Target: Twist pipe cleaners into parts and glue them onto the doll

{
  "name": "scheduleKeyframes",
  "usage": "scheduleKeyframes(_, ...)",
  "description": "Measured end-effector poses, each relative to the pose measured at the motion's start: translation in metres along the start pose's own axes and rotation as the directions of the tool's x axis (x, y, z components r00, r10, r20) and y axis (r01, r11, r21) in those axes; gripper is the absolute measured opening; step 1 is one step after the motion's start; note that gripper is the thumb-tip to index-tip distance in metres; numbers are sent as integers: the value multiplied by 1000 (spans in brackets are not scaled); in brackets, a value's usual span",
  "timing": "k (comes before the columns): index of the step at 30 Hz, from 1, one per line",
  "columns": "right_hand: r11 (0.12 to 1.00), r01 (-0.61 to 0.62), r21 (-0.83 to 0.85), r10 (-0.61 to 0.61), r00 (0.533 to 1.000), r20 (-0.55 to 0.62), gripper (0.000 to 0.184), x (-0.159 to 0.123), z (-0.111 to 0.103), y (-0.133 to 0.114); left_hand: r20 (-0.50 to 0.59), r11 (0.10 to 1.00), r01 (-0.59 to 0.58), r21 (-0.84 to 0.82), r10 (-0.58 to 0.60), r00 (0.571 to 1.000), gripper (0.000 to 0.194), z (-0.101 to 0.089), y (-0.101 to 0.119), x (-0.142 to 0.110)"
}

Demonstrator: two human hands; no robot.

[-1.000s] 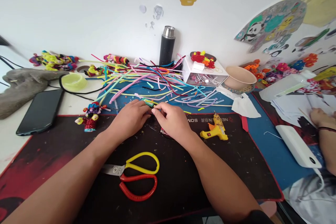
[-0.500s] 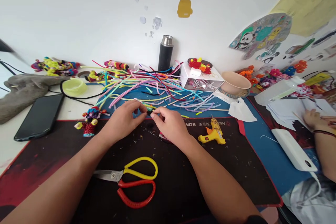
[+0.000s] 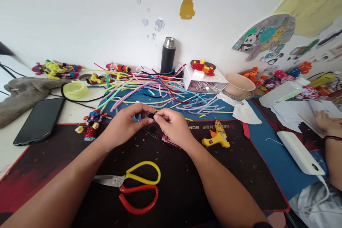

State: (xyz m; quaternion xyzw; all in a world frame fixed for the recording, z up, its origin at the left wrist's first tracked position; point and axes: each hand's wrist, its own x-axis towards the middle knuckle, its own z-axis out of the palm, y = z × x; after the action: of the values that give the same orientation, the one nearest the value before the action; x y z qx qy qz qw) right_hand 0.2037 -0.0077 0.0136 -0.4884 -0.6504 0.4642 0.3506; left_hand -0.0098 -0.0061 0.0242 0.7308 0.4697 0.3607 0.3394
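Over the far part of the dark mat, my left hand point(image 3: 128, 123) and my right hand point(image 3: 173, 126) meet fingertip to fingertip. Both pinch a small black piece point(image 3: 152, 115), mostly covered by the fingers, so its exact kind is unclear. Yellow-and-red-handled scissors point(image 3: 125, 181) lie below the hands, blades toward the left. Under the right palm a pinkish-red tool or clip point(image 3: 169, 142) shows in part. A yellow glue gun point(image 3: 217, 135) rests right of my right hand. Left of my left wrist sits a small pipe-cleaner doll point(image 3: 91, 124).
Many coloured pipe cleaners point(image 3: 149, 85) spread behind my hands. Beyond stand a black thermos point(image 3: 168, 56), a white box point(image 3: 204, 80) and a pinkish bowl point(image 3: 239, 82). A phone point(image 3: 40, 121) lies at left, a power bank point(image 3: 300, 153) at right, near another person's hand point(image 3: 322, 119).
My hands stay together, with the fingers shifted slightly around the small piece; the green bit seen between them before is now hidden. The other person's hand at right has moved a little right.
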Motion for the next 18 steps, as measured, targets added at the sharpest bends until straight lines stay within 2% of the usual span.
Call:
scheduleKeyframes(5, 990, -32, 138, 22, 997, 71, 16, -1, 0, -5, 0, 1000, 0, -14, 0, 1000, 30, 0, 2, -1)
scheduleKeyframes(10, 973, -69, 221, 46, 993, 108, 16, -3, 0, -8, -20, 997, 28, -71, -30, 999, 29, 2, 5, -1)
scheduleKeyframes(13, 958, -93, 272, 63, 991, 116, 16, -3, 0, -10, -26, 976, 70, -205, -77, 997, 36, 6, 6, 0)
scheduleKeyframes(16, 949, -100, 299, 74, 993, 97, 18, -3, 1, -11, -3, 925, 125, -359, -135, 991, 52, 8, 4, 1)
scheduleKeyframes(18, 947, -93, 308, 73, 994, 78, 20, -3, 1, -12, 16, 900, 152, -409, -160, 987, 53, 8, 3, 2)
